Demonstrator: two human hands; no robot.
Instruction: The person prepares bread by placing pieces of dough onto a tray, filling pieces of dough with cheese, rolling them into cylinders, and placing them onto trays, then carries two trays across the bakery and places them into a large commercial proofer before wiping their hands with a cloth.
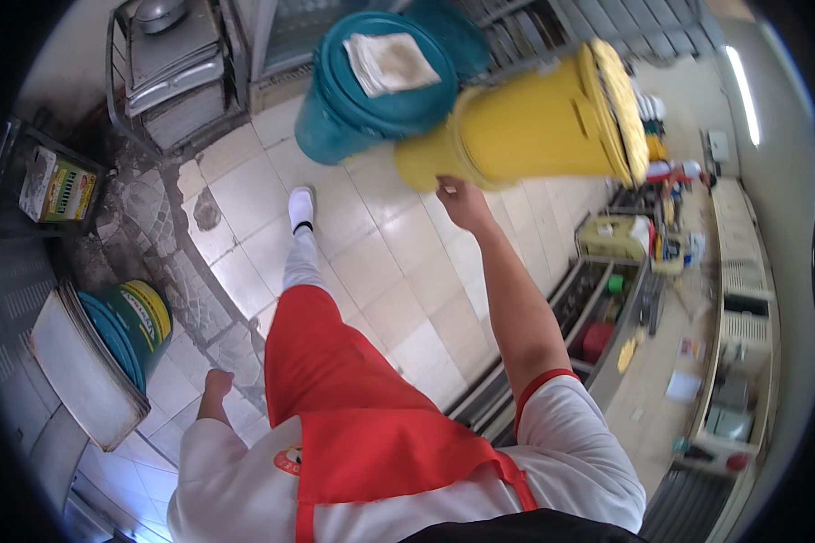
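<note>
My right hand (465, 204) is stretched forward with its fingers curled in, and nothing shows in it. In the picture it overlaps the lower part of a tall yellow bin (534, 122); whether it touches the bin I cannot tell. Left of that bin stands a round teal bin (330, 118) with a lid, a folded white cloth (389, 63) lying on top. My left hand (217, 380) hangs at my side, its fingers mostly hidden. Nearest to it is a green and yellow bucket (145, 317), beside a teal tub and a pale flat tray (91, 371).
A tiled floor (407, 244) lies below, with a broken, patched strip (208, 290) along the left. A metal rack (177, 90) with trays stands at the back left. To the right run a long counter (661, 353) and open metal drawers (598, 308). Another person (679, 172) is far right.
</note>
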